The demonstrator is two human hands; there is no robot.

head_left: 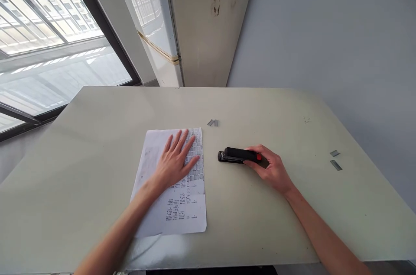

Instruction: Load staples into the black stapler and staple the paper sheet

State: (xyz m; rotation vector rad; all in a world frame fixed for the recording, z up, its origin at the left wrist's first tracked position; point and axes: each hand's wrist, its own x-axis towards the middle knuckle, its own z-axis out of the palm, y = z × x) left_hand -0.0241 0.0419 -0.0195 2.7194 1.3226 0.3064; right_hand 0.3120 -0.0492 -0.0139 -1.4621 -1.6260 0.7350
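Observation:
My left hand point(175, 162) lies flat on a printed sheet of paper point(182, 210), its fingers spread over the upper part. Part of the print, which includes a dense grid block, is covered by that hand and forearm. To the right of the paper, my right hand point(269, 166) grips a black stapler point(238, 154) by its rear end, where a red patch shows. The stapler's front end points left toward the paper, with a gap of table between them. Whether more than one sheet lies in the pile, I cannot tell.
Small grey staple strips point(212, 123) lie beyond the paper, and two more staple strips point(336, 165) lie at the right. All rests on a pale table point(81, 158). A fridge point(208, 41) stands behind it, a window point(48, 28) at left, a wall point(325, 28) at right.

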